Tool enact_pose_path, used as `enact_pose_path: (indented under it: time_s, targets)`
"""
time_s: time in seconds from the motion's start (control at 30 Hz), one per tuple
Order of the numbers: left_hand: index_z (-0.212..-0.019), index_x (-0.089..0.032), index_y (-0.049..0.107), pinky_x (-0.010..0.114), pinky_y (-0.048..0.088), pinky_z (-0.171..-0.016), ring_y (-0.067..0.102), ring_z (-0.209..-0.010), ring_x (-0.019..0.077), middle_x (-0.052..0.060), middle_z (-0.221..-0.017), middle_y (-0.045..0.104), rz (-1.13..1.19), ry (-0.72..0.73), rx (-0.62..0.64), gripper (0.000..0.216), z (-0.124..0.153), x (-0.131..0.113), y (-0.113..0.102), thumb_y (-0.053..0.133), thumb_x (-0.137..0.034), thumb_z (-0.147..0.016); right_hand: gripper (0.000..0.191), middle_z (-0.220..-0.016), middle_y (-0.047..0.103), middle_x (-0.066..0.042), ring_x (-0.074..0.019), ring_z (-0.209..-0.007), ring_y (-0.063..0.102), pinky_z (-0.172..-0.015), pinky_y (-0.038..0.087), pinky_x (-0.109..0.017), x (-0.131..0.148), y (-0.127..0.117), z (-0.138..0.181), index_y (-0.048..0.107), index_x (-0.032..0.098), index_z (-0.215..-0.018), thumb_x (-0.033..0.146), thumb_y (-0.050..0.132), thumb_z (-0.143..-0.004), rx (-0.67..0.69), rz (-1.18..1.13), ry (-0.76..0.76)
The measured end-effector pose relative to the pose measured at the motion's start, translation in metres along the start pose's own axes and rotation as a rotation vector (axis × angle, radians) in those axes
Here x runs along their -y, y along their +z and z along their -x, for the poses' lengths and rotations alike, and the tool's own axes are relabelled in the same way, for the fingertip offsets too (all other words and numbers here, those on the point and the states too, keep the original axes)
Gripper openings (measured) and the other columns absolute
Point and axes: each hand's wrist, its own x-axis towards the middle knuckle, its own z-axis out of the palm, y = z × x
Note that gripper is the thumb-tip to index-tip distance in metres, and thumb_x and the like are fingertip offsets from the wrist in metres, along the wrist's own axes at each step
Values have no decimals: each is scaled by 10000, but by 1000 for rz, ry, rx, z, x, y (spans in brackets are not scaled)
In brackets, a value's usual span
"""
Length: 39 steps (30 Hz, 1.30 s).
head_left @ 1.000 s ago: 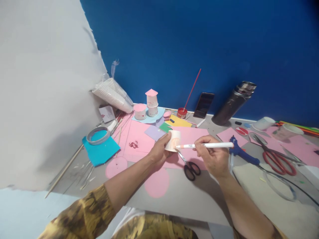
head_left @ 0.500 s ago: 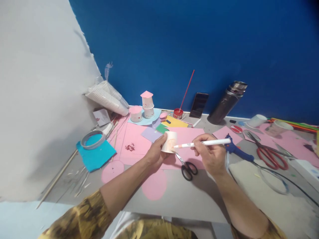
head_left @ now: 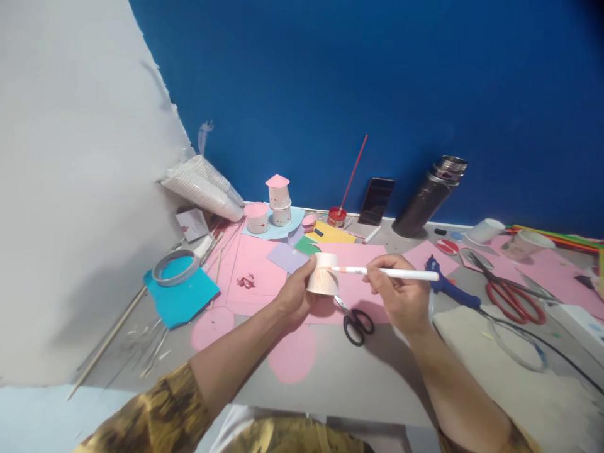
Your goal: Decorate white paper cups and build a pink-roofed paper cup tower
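Note:
My left hand grips a white paper cup by its left side, rim downward. Light orange marks show on the cup's wall. A white marker is pinched in my right hand, lying nearly level, with its peach-coloured tip at the cup's side. Black-handled scissors lie just below the cup, over the edge of a pink paper sheet. A pink paper circle is on the table under my left forearm.
Behind stand decorated paper cups with pink tops. Stacked cups lean at the left wall. A phone and dark flask rest by the blue wall. To the right are a blue glue gun and red-handled scissors.
The marker's tip has moved up along the cup's wall, and the marker is more level. The cup has shifted slightly and bears more orange marks. Both hands keep their hold.

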Motion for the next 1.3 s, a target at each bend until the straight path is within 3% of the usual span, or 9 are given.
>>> enact_pose_path:
  time_s: [0.3,0.8,1.03,1.2,1.3]
  targets:
    - [-1044,-111,695,295,586,-728,678,-771,172,72,-881,708,-19,26,-51,256,1,2,0,653,-359,-998,84,-709,710,2,-137,-592,636,-520,491,-227,0,0,2,701,214,-843,264,700,-911,51,156,-48]
    - [-1033,-135,705,276,577,-694,669,-758,163,60,-901,707,-62,46,-36,287,-3,4,-5,732,-405,-940,99,-672,701,8,-131,-564,636,-509,502,-219,5,0,1,689,208,-831,268,682,-910,39,129,-30]
    - [-1089,-98,676,325,602,-746,695,-792,195,103,-937,720,-26,-1,-18,304,-2,1,-3,638,-386,-1000,111,-619,687,13,-135,-537,637,-491,507,-218,4,-2,-1,693,205,-824,278,687,-907,-18,101,11]
    - [-1077,-111,654,321,591,-658,658,-679,181,67,-838,683,-1,-19,-8,295,-1,-1,-1,621,-395,-1004,112,-643,695,11,-121,-532,628,-489,506,-207,2,-4,0,692,206,-806,256,696,-906,43,53,8]
    - [-1128,-109,650,336,594,-658,680,-695,203,84,-862,694,-7,-27,-2,348,-2,-2,-2,582,-433,-1019,120,-613,677,24,-111,-496,608,-460,491,-198,1,-6,0,687,208,-809,259,695,-917,-13,-19,25]
